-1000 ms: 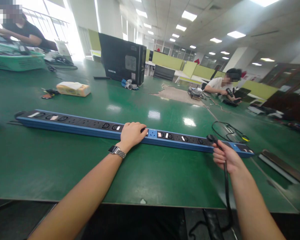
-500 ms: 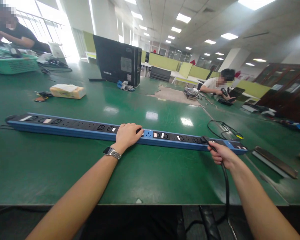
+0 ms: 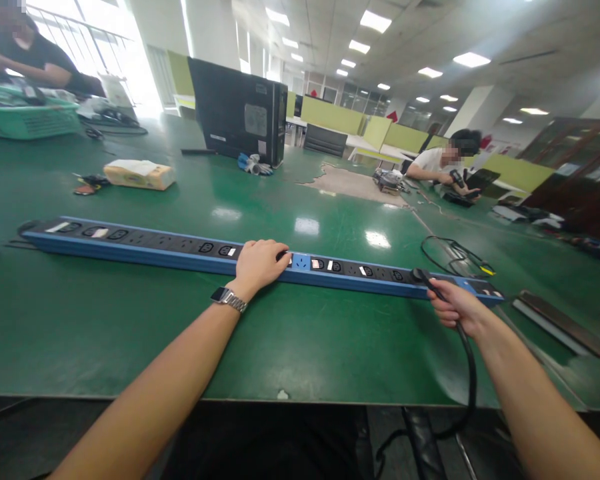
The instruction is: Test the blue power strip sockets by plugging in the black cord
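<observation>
A long blue and black power strip [image 3: 215, 262] with several sockets and white labels lies across the green table. My left hand [image 3: 261, 267], with a watch on the wrist, is closed over the strip's middle, just left of a blue socket. Near the strip's right end, my right hand [image 3: 455, 307] grips a black power cord [image 3: 469, 360] just behind its plug [image 3: 421, 275]. That plug sits at a socket on the strip; how deep it goes I cannot tell. From my right hand the cord hangs over the table's front edge.
Beyond the strip lie a coiled black cable [image 3: 450, 257], a tissue pack [image 3: 140, 175], gloves [image 3: 255, 165] and a black computer case [image 3: 240, 113]. A dark bar [image 3: 560, 323] lies at right. A green basket [image 3: 30, 120] is far left. Two people sit across the table.
The view has shifted slightly, so the strip and both hands appear a little further right. Both hands keep their holds, and the plug stays at the same part of the strip.
</observation>
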A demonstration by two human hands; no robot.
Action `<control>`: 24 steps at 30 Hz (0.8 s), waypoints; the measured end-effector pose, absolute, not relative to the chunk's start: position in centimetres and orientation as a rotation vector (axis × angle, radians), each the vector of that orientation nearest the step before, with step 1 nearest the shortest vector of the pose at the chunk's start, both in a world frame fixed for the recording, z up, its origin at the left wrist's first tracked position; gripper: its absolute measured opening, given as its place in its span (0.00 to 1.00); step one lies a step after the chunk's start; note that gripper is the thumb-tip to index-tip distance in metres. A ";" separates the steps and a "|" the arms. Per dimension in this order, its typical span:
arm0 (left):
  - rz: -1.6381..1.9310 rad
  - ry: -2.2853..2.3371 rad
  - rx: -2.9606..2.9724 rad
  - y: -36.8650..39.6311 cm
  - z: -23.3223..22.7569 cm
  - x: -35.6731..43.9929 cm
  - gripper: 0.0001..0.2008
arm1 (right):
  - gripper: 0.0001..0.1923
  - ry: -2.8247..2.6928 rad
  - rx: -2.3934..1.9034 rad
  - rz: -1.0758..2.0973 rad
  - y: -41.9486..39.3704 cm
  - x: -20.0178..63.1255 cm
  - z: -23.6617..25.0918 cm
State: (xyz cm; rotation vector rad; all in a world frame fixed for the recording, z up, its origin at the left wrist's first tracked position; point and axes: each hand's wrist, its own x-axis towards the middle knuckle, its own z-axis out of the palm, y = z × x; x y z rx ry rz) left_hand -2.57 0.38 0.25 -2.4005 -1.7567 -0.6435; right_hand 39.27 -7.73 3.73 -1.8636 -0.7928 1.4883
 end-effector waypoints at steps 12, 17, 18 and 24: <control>-0.626 -1.770 -2.395 0.4 0.2 -2.5 0.20 | 0.18 -0.782 -1.918 1.513 -7.1 39.2 4.3; -0.623 -1.754 -2.393 0.4 0.2 -2.5 0.20 | 0.21 -0.748 -1.955 1.341 -6.0 39.3 3.8; -0.628 -1.750 -2.395 0.4 0.2 -2.5 0.20 | 0.21 -0.757 -1.953 1.346 -5.8 39.4 3.8; -0.622 -1.764 -2.393 0.4 0.1 -2.5 0.20 | 0.21 -0.788 -2.037 1.323 -6.0 39.2 4.6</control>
